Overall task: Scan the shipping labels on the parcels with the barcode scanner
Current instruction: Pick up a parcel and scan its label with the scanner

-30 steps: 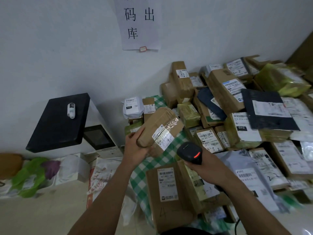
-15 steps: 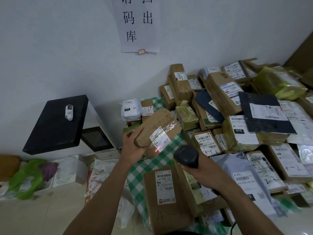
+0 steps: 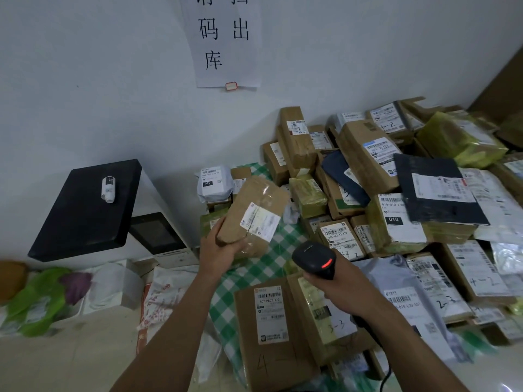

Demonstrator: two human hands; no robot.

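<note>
My left hand grips the near end of a taped brown cardboard parcel, held tilted above the green checked cloth. Its white shipping label faces up and toward me. My right hand holds a black barcode scanner by its handle, a red light glowing on its head. The scanner sits below and right of the parcel, pointed at it, not touching. No red beam shows on the label.
Several labelled boxes and mailer bags are heaped to the right, up against the wall. A brown box marked 4-1 lies near me. At left stands a white machine with a black lid bearing a small white device. Bags lie on the floor.
The red scan dot seen on the parcel's label half a second ago is gone. The scanner's red light shows again. Both hands stay roughly in place.
</note>
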